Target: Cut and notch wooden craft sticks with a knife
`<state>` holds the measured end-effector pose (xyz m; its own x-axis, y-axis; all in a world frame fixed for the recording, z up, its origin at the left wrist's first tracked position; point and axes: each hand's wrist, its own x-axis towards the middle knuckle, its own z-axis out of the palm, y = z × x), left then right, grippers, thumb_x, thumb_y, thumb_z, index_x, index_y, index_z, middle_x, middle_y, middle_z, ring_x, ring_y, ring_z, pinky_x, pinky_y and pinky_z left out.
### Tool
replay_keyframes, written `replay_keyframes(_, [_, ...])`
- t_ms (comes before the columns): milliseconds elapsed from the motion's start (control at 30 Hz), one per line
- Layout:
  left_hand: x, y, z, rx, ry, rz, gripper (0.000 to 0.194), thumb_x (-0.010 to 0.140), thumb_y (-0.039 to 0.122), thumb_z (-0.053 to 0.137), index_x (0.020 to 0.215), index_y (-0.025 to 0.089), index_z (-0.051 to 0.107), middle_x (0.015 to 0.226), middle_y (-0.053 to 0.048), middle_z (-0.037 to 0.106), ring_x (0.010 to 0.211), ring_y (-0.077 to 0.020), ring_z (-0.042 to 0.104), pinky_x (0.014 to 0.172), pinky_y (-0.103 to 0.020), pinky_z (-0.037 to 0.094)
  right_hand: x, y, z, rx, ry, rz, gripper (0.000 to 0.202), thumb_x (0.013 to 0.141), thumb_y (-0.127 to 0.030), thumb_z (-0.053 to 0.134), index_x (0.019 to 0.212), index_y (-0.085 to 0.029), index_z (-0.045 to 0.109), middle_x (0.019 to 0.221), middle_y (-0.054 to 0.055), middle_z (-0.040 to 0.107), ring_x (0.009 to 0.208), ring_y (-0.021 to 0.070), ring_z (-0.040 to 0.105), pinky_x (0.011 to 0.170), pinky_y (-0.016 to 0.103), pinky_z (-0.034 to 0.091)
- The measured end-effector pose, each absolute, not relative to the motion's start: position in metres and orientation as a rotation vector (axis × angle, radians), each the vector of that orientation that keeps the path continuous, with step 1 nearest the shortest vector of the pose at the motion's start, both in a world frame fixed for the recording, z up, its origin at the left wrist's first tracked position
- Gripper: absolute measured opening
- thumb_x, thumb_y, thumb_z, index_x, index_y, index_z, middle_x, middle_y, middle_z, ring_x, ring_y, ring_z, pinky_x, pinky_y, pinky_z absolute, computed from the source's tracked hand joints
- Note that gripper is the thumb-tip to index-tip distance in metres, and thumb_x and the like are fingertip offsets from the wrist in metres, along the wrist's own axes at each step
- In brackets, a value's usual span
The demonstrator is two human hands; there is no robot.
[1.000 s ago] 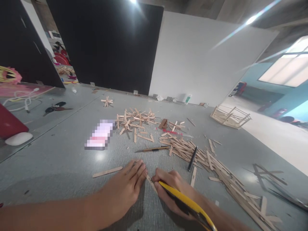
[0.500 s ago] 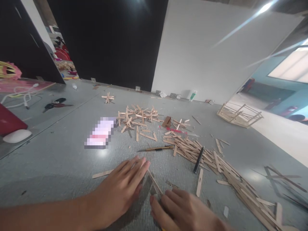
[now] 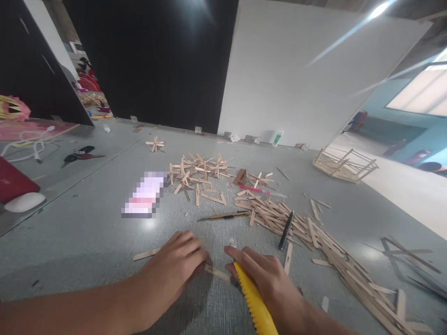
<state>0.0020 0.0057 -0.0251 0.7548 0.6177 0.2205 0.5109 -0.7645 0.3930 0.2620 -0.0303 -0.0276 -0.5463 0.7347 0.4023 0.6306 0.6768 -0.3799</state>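
I pinch the blurred near stick in my left hand, my right hand clamped on the yellow tool; likely trimming, the next stroke calls for steadiness

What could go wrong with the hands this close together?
The yellow tool in the right hand could slip toward the left hand, with only a thin stick between them. The stick looks blurred, so its grip is hard to judge; it might twist or snap. The black pen by the loose sticks could roll if bumped.
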Motion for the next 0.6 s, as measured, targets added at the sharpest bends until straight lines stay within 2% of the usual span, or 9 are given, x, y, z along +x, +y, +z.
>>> replay_keyframes(100, [0.0, 0.004, -0.028, 2.568, 0.891, 0.498, 0.021, 0.098, 0.005, 0.046, 0.094, 0.02, 0.061, 0.095, -0.003, 0.063, 0.09, -0.021, 0.058, 0.082, -0.034, 0.046, 0.26, -0.029, -0.026, -1.069, -2.298, 0.274, 0.026, 0.108, -0.025, 0.047, 0.134, -0.021, 0.052, 0.085, 0.002, 0.068, 0.065, 0.0149, 0.066, 0.057, 0.027, 0.046])
replay_keyframes(233, [-0.006, -0.003, -0.027, 2.379, 0.903, 0.502, 0.02, 0.098, 0.007, 0.041, 0.09, 0.021, 0.052, 0.093, -0.003, 0.059, 0.082, -0.0177, 0.055, 0.072, -0.029, 0.043, 0.263, -0.028, -0.031, -1.179, -2.174, 0.377, 0.026, 0.107, -0.027, 0.051, 0.132, -0.025, 0.053, 0.085, 0.0, 0.068, 0.065, 0.0137, 0.065, 0.061, 0.025, 0.049])
replay_keyframes(333, [-0.008, -0.012, -0.012, 2.104, 1.07, 0.517, 0.015, 0.105, 0.023, 0.04, 0.092, 0.022, 0.046, 0.085, 0.0, 0.057, 0.072, -0.0155, 0.052, 0.066, -0.027, 0.041, 0.268, -0.029, -0.039, -1.292, -2.029, 0.403, 0.031, 0.105, -0.03, 0.053, 0.136, -0.026, 0.051, 0.069, -0.005, 0.061, 0.052, 0.0119, 0.054, 0.051, 0.023, 0.044])
replay_keyframes(400, [-0.007, -0.016, 0.007, 1.792, 1.117, 0.494, 0.025, 0.11, 0.038, 0.032, 0.095, 0.024, 0.044, 0.08, 0.002, 0.059, 0.066, -0.0139, 0.051, 0.063, -0.026, 0.04, 0.272, -0.031, -0.044, -1.329, -1.957, 0.458, 0.033, 0.105, -0.03, 0.051, 0.138, -0.025, 0.049, 0.062, -0.007, 0.056, 0.047, 0.0114, 0.048, 0.046, 0.021, 0.04])
replay_keyframes(500, [-0.004, -0.021, 0.04, 1.47, 1.03, 0.592, 0.035, 0.108, 0.057, 0.034, 0.117, 0.024, 0.043, 0.076, 0.004, 0.06, 0.061, -0.0126, 0.047, 0.06, -0.024, 0.042, 0.275, -0.032, -0.048, -1.294, -1.953, 0.601, 0.031, 0.106, -0.029, 0.047, 0.137, -0.027, 0.05, 0.067, -0.005, 0.062, 0.052, 0.0119, 0.054, 0.049, 0.02, 0.045])
replay_keyframes(600, [-0.003, -0.024, 0.061, 1.408, 0.96, 0.607, 0.042, 0.104, 0.063, 0.042, 0.113, 0.022, 0.051, 0.074, 0.003, 0.061, 0.057, -0.0111, 0.045, 0.057, -0.023, 0.04, 0.273, -0.031, -0.047, -1.271, -1.971, 0.586, 0.028, 0.104, -0.024, 0.048, 0.131, -0.027, 0.053, 0.071, -0.004, 0.064, 0.055, 0.0126, 0.059, 0.052, 0.021, 0.049])
